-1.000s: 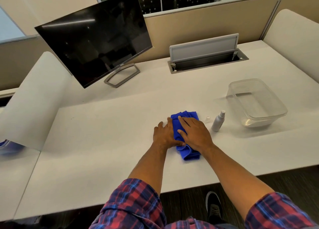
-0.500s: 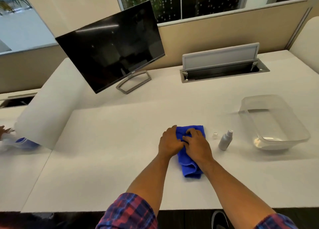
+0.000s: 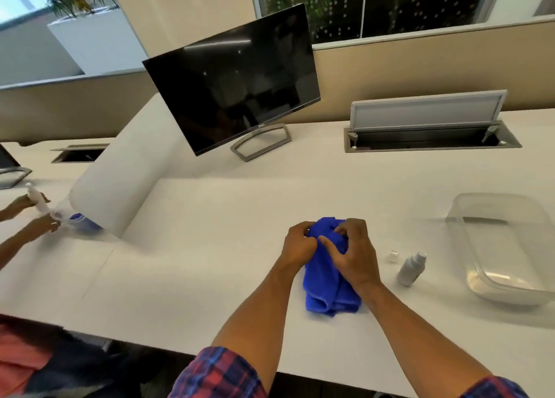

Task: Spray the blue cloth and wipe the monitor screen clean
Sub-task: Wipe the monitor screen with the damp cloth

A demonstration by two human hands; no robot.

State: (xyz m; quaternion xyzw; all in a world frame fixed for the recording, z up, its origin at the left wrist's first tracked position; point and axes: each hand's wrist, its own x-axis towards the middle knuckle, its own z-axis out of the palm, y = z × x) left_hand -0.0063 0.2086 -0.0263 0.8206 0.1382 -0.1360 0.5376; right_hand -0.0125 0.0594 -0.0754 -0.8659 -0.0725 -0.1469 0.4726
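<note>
- A second ago our two hands lay flat on the folded blue microfibre cloth (image 3: 326, 280); now the fingers have curled and we are gathering its far end up off the white desk top (image 3: 210, 247).
- We judge this to be the pick-up of the cloth, either after spraying or to ready it for spraying; the pictures do not tell us whether it is damp.
- Our left hand (image 3: 300, 244) has its fingers bent round the cloth's upper left edge, pinching fabric.
- Our right hand (image 3: 351, 253) lies over the cloth's middle, thumb and fingers curled tightly into the bunched top, so both grips are narrow and full of cloth.
- The near end of the cloth rests on the desk, folded and rumpled.
- The small grey spray bottle (image 3: 411, 268) stands just to the right of the cloth, untouched, with its little clear cap (image 3: 394, 256) beside it.
- The black flat monitor on its silver stand (image 3: 237, 88) is well apart, at the back of the desk, and no wiping is under way.
- A clear plastic tub (image 3: 507, 247) sits further right.
</note>
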